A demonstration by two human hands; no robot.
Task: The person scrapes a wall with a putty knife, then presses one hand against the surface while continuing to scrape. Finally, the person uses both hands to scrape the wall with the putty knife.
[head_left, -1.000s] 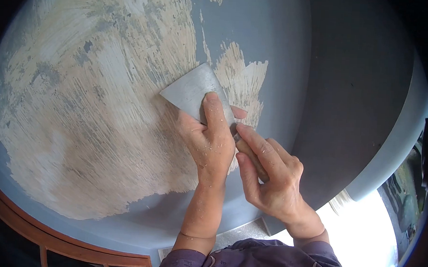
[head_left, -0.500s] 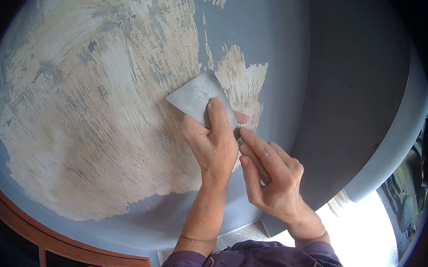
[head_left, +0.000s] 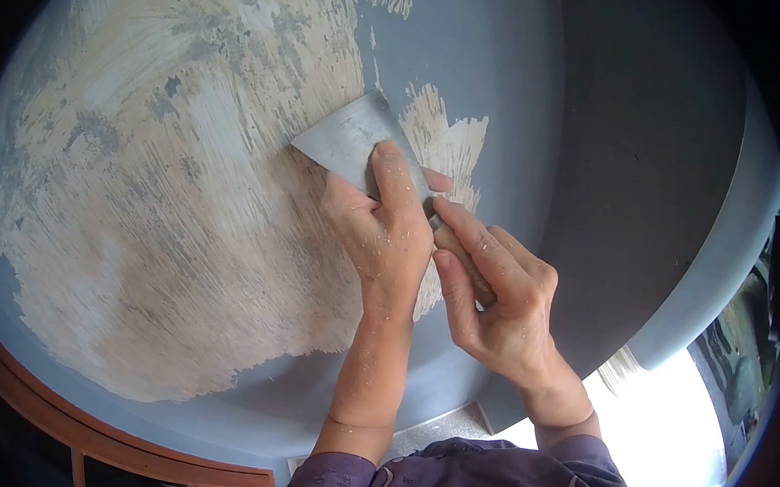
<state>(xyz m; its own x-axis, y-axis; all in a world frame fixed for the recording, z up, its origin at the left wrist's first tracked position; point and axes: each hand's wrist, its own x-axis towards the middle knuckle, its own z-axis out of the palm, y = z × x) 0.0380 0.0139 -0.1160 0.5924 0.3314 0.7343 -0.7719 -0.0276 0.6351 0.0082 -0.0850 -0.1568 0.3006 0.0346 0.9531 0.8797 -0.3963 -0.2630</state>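
A metal scraper [head_left: 347, 135] with a broad flat blade lies against a blue-grey wall [head_left: 504, 82], its wide edge over a patch of beige, streaky, scraped surface [head_left: 188, 233]. My left hand [head_left: 387, 217] grips the blade near its narrow end, with one finger stretched along its face. The fingers of my right hand [head_left: 502, 302] are wrapped round the scraper's wooden handle, to the lower right of my left hand. Light specks dot the skin of both hands.
A dark grey curved surface [head_left: 641, 168] stands at the right, with a pale rim beyond it. An orange-brown wooden frame [head_left: 123, 454] with dark panes is at the lower left. Bright light and a blurred, greenish area show at the lower right.
Both hands and the scraper have moved up and slightly left across the wall. The grip on the scraper looks the same.
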